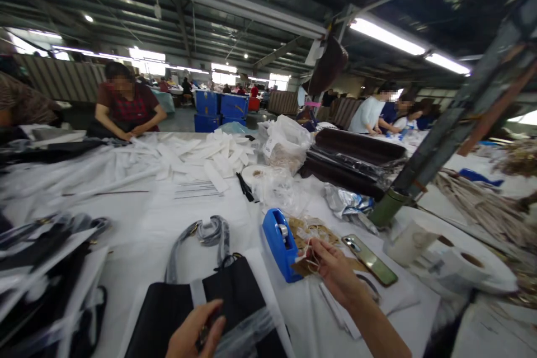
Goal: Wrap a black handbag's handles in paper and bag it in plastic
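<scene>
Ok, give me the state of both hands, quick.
Left hand: half curled over the black bag; whether it grips anything cannot be told.
Right hand: closed, fingertips pinching thin white string.

The right hand (334, 269), fingertips (318, 247) pinched together, lies nearer the far edge of the table (140, 229) than the left hand (195, 331), whose thumb and forefinger curve toward each other. The bare right forearm (375, 319) slants inward.
</scene>
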The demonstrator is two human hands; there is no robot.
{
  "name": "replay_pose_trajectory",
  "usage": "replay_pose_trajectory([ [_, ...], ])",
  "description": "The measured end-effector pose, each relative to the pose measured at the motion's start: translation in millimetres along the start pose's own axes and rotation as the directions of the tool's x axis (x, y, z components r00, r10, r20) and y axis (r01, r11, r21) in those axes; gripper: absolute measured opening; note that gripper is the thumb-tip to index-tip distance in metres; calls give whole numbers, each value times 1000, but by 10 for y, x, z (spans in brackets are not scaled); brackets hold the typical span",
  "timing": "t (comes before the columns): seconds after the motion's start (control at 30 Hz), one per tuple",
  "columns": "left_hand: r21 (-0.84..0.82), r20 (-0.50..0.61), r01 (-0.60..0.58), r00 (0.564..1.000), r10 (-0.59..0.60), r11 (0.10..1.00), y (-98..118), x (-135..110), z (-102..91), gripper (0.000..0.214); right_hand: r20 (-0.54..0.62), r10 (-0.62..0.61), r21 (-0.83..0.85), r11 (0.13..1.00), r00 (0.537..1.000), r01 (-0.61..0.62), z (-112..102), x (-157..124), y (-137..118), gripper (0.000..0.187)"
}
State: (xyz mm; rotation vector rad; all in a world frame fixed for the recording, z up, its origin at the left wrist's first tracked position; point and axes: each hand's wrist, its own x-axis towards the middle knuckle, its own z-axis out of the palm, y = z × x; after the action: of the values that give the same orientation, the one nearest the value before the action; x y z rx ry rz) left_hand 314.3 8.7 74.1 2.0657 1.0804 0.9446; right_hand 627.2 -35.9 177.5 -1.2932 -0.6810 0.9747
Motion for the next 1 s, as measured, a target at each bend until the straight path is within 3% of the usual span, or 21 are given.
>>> replay_pose_trajectory([
  [0.1,-251,37,105,994,-99,962,470,232,-71,48,109,80,67,994,991,-87,469,-239,205,38],
  [0.17,-293,76,115,992,-97,949,677,321,-39,53,178,89,26,995,980,-95,723,-384,323,38],
  [0.27,-257,91,50,995,-27,965,742,316,21,27,242,70,-52,997,968,-59,959,-515,454,41],
  [0.33,-265,130,15,991,20,964,693,256,6,29,260,44,-81,996,965,-24,1024,-545,511,42],
  [0.43,-311,153,36,988,13,950,631,188,-104,35,299,24,-126,992,954,15,1025,-559,561,44],
  [0.53,-394,160,136,984,-78,909,645,187,-201,33,337,39,-157,988,941,16,991,-590,571,44],
  [0.67,-490,298,254,948,-114,834,721,204,-152,52,335,16,-142,989,942,33,1036,-659,548,40],
  [0.8,-540,325,322,932,-160,777,755,205,-105,34,356,-3,-181,981,935,73,1049,-703,521,39],
  [0.93,-404,289,258,946,-145,878,695,228,-275,26,486,15,-460,854,874,242,638,-713,511,35],
  [1.0,-304,349,234,930,-120,923,660,227,-358,21,501,72,-585,763,862,276,345,-728,511,35],
])
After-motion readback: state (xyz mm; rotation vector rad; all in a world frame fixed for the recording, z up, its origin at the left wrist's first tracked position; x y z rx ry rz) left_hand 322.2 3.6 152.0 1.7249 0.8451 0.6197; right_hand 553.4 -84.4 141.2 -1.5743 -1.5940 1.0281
